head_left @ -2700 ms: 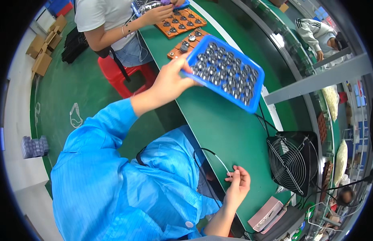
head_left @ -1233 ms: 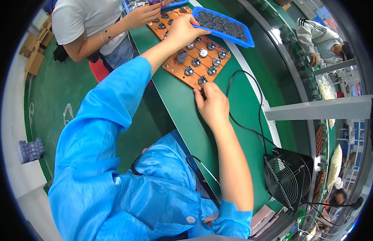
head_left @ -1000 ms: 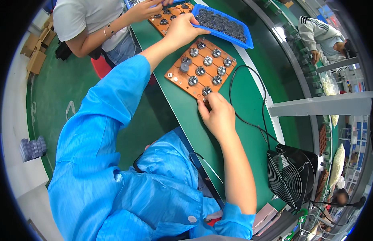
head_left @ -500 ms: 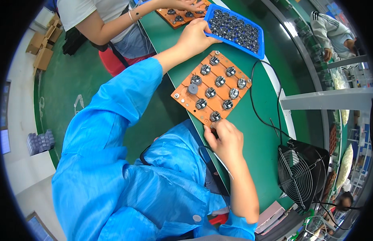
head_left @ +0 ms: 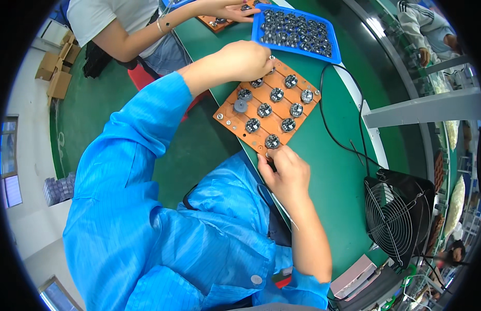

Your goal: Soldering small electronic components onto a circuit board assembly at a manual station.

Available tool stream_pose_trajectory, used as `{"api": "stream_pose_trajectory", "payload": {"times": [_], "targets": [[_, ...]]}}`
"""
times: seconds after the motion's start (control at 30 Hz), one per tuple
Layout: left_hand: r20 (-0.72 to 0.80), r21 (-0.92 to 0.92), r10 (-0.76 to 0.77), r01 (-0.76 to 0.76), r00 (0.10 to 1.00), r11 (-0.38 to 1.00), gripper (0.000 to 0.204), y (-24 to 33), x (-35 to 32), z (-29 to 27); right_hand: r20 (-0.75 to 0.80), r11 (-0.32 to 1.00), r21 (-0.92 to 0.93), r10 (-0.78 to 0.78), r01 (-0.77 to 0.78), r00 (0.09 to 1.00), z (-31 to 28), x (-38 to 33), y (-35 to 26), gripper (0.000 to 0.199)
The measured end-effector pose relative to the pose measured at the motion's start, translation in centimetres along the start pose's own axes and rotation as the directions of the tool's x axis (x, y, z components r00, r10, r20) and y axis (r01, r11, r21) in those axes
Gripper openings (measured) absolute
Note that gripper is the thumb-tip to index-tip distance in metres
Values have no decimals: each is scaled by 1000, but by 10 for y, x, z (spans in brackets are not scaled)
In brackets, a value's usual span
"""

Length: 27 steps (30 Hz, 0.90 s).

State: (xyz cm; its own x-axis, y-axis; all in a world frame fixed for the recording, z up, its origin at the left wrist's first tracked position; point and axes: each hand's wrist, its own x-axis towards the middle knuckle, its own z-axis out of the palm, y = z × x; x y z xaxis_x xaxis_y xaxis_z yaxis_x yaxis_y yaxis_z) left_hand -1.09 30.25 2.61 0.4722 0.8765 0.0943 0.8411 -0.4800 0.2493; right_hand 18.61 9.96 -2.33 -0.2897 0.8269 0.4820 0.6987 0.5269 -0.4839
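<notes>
1. Fixture plate (head_left: 235, 122), orange, square, lying at a slant on the green bench (head_left: 339, 176) at upper centre of the frame. We count about ten round grey parts (head_left: 265, 110) seated in rows on it, one to a seat, so each stays put while handled.
2. Right hand (head_left: 284, 171), centre frame, fingers bunched narrow at the plate's near corner; we judge it steadies the plate. Whether it pinches anything we cannot tell.
3. Left hand (head_left: 245, 59), upper centre, curled close over the plate's far edge, fingertips pinched near a part there.
4. Blue tray (head_left: 297, 49) of loose grey parts, just beyond the plate, within easy reach.
5. Black cable (head_left: 333, 135), looping right of the plate.
6. Black fan (head_left: 401, 223), lower right.
7. Co-worker's hand (head_left: 227, 9), top edge, on a second orange plate.
</notes>
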Motion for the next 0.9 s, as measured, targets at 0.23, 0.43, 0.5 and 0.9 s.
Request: {"api": "stream_pose_trajectory", "payload": {"times": [0.23,0.43,0.5,0.9], "targets": [[186,4,84,-86,979,996,41,0,6,-8,18,999,-17,28,-28,999,-4,-4,0,24],[86,-33,104,-102,991,994,35,-2,6,2,38,996,5,93,-93,995,-8,-1,1,26],[88,-35,119,-116,989,993,35,-5,8,3,32,994,7,108,-108,994,-7,-2,-1,27],[131,-98,165,-153,978,983,33,-3,10,4,30,992,16,127,-127,991,-8,-7,-4,31]]}}
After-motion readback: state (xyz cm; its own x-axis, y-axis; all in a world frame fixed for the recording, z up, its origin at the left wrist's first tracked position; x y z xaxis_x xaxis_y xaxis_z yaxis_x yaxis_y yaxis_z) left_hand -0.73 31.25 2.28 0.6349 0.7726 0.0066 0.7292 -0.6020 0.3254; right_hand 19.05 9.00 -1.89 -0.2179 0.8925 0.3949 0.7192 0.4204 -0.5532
